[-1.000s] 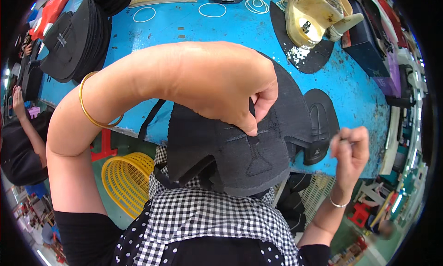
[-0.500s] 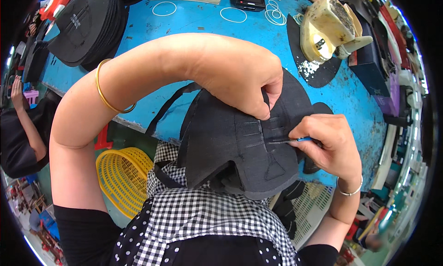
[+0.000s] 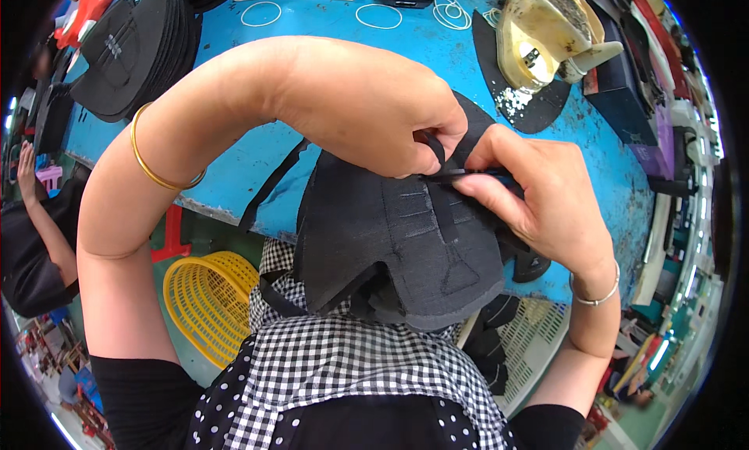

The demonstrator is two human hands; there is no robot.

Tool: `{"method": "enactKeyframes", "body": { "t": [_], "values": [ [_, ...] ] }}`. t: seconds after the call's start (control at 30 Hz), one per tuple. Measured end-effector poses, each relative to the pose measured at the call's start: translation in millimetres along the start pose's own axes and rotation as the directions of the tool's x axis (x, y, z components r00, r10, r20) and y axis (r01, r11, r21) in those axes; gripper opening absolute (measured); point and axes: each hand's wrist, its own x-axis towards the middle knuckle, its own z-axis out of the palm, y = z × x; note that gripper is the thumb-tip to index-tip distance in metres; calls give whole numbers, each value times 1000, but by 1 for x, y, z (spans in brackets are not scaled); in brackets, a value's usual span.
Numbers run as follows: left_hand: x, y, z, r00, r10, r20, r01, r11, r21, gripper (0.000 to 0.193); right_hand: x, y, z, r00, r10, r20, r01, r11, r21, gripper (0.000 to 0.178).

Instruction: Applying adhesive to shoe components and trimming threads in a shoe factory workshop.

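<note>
A black fabric piece (image 3: 351,224) with stitched lines and a notch in its near edge lies over the table's front edge, partly above my lap. My left hand (image 3: 390,122) arches over its far part, with thumb and fingers pinched on a narrow black strap (image 3: 443,216). Part of that strap lies along the stitched rows. From the right, my right hand (image 3: 534,189) is closed around a slim dark tool (image 3: 456,175). Its thin tip meets the strap beside my left fingertips; its kind is mostly hidden by the fingers.
Stacked black panels (image 3: 129,56) stand at the far left of the blue table (image 3: 312,21). A stained cream plastic container (image 3: 538,37) sits at the far right on a black panel. Below the table are a yellow basket (image 3: 207,302) and a pale basket (image 3: 534,333) holding black pieces.
My right hand has moved away from me and left, bringing the tool up to my left fingertips. The strap now lies visibly across the stitched rows. My left hand has shifted slightly left.
</note>
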Motion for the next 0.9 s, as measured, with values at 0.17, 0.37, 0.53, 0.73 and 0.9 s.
{"method": "enactKeyframes", "body": {
  "t": [0.17,0.37,0.53,0.73,0.9],
  "values": [
    [-5,-9,7,985,31,-173,-44,997,-71,12,-4,-16,-21,998,65,-8,-64,994,89,18],
    [-14,-12,-6,923,-121,-365,-105,834,-542,11,-9,-65,11,990,-83,114,120,921,-371,35],
    [-32,10,-24,800,-12,-600,-310,848,-430,13,-4,-82,25,988,-9,157,89,855,-511,40],
    [-57,35,-23,780,-208,-591,-93,895,-437,12,-49,13,2,925,212,-315,-221,975,7,31],
    [-30,14,-5,980,-66,-186,-19,907,-422,10,-169,102,31,587,770,-249,107,231,967,42]
  ]
}}
